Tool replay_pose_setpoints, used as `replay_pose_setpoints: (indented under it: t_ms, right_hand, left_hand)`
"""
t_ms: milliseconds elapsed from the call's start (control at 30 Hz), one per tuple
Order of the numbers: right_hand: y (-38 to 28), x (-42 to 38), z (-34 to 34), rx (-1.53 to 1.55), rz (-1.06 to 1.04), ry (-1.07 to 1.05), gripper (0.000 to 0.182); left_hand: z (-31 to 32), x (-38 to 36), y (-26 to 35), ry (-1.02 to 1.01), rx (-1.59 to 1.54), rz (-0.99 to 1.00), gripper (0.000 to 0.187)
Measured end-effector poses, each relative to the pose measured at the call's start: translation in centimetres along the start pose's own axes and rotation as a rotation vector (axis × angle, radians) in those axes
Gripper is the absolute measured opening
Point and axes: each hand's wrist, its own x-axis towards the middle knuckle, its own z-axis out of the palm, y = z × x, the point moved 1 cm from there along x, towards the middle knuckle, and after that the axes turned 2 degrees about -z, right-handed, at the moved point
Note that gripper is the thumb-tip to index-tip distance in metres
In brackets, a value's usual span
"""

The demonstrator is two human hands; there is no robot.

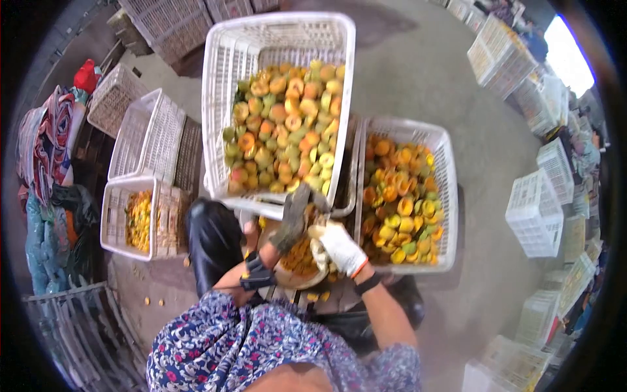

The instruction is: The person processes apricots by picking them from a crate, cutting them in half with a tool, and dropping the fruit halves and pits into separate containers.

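My left hand (292, 219), in a grey-green glove, is closed just in front of the large white crate (279, 25). Beside it, my right hand (339, 247) in a white glove is closed too, fingertips close to the left ones. What they hold between them is too small and blurred to make out. Beneath the hands sits a round tub (302, 283) with orange pieces inside. Whole and halved apricots (277, 114) fill the tilted white crate ahead. To the right, another white crate (448, 196) holds pitted apricot halves (405, 208).
At left stand a white crate (110, 242) with small orange-yellow pieces and another white crate (134, 140) behind it. A metal rack (85, 326) lies at lower left. More crates (535, 215) line the right side. A few fruit pieces (161, 302) lie on the floor.
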Motion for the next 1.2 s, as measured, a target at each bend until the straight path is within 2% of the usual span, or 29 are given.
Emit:
replay_pose_setpoints:
  t_ms: [33,67,133,200,233,267,333,367,400,467,600,667,700,733,800,833,867,933,967,1000,1067,1100,1133,1167,1200]
  right_hand:
    - [-0.8,-0.6,0.2,-0.009,0.064,-0.017,0.019]
    - [-1.0,-0.8,0.4,-0.094,0.013,-0.002,0.017]
    - [-1.1,-0.8,0.4,-0.229,-0.025,-0.017,0.014]
    - [-1.6,-1.3,0.9,-0.205,-0.015,-0.025,0.013]
    - [-1.4,-1.3,1.1,-0.209,-0.005,-0.012,0.012]
    - [-1.3,-1.4,1.5,-0.133,0.003,-0.001,0.013]
    - [-0.9,-1.0,1.6,-0.028,0.030,-0.049,0.013]
    - [-0.9,-1.3,1.4,-0.038,0.022,-0.032,0.015]
    - [-1.0,-1.5,1.5,-0.129,-0.008,-0.010,0.018]
    - [-0.7,-1.3,1.0,-0.250,0.000,0.001,0.021]
    - [-0.5,-1.2,0.7,-0.289,0.029,-0.036,0.024]
    - [0.4,-1.1,1.1,0.071,0.124,-0.227,0.029]
    - [0.0,-1.1,1.5,-0.294,-0.069,-0.102,0.038]
    - [-0.6,-1.5,1.4,-0.296,-0.069,-0.100,0.038]
    - [-2.2,-2.3,1.6,-0.132,0.207,-0.164,0.044]
    - [-0.9,-1.3,0.5,0.039,0.276,-0.320,0.038]
    - [-0.4,-1.6,0.4,0.038,0.277,-0.317,0.038]
    - [0.1,-2.2,1.5,-0.741,0.038,-0.429,0.033]
    - [4.5,-0.3,0.3,-1.293,-0.268,-0.639,0.032]
    - [8.7,0.6,-0.9,-1.647,-0.465,-0.637,0.030]
    - [8.3,-0.1,-1.0,-1.593,-0.333,-0.551,0.024]
    - [7.3,-0.2,-0.9,-1.750,-0.507,-0.537,0.022]
    - [6.4,-0.1,-0.8,-1.885,-0.693,-0.522,0.020]
    - [5.9,0.4,-0.8,-1.886,-0.531,-0.574,0.023]
    - [5.8,1.0,-0.7,-1.894,-0.381,-0.614,0.025]
  left_hand:
    - [0.5,-0.1,0.9,-0.042,-0.128,-0.050,0.046]
    - [0.6,-0.2,3.1,-0.109,0.029,-0.045,0.047]
    - [-1.0,1.0,1.4,-0.267,-0.017,-0.011,0.048]
    - [-1.6,1.5,1.2,-0.370,0.014,0.002,0.050]
    - [-1.5,1.1,1.9,-0.340,0.089,-0.074,0.051]
    - [-1.4,1.4,1.8,-0.345,0.118,0.005,0.051]
    - [-0.9,1.1,3.3,-0.402,0.183,0.006,0.051]
    - [-0.9,1.0,3.0,-0.369,0.116,-0.073,0.050]
    - [-1.0,1.4,2.7,-0.429,0.162,0.021,0.048]
    - [-1.3,1.4,2.0,-0.453,0.109,-0.076,0.046]
    - [-0.9,1.4,3.1,-0.447,0.229,-0.083,0.045]
    - [-0.2,1.1,3.8,-0.562,0.398,-0.054,0.046]
    - [0.0,1.2,4.1,-0.583,0.394,-0.034,0.049]
    - [-0.1,1.3,4.1,-0.584,0.391,-0.032,0.049]
    - [-0.8,1.5,4.0,-0.659,0.459,-0.302,0.049]
    - [-0.4,1.9,4.5,-0.752,0.349,0.011,0.052]
    - [-0.5,1.7,4.2,-0.753,0.346,0.013,0.052]
    - [-2.3,1.2,3.2,-0.239,-0.180,-0.291,0.047]
    - [-3.5,1.4,2.7,-0.096,-0.313,-0.356,0.044]
    - [-7.8,2.4,-1.2,-0.111,-0.397,-0.228,0.038]
    - [-10.2,1.0,-1.8,0.201,-0.638,-0.276,0.030]
    - [-8.8,-0.4,0.5,0.278,-0.330,-0.225,0.018]
    - [-6.1,-0.9,2.6,0.348,-0.018,-0.199,0.030]
    - [-5.1,-0.9,2.1,0.249,-0.015,-0.155,0.030]
    - [-3.1,0.0,2.9,0.242,0.006,-0.142,0.029]
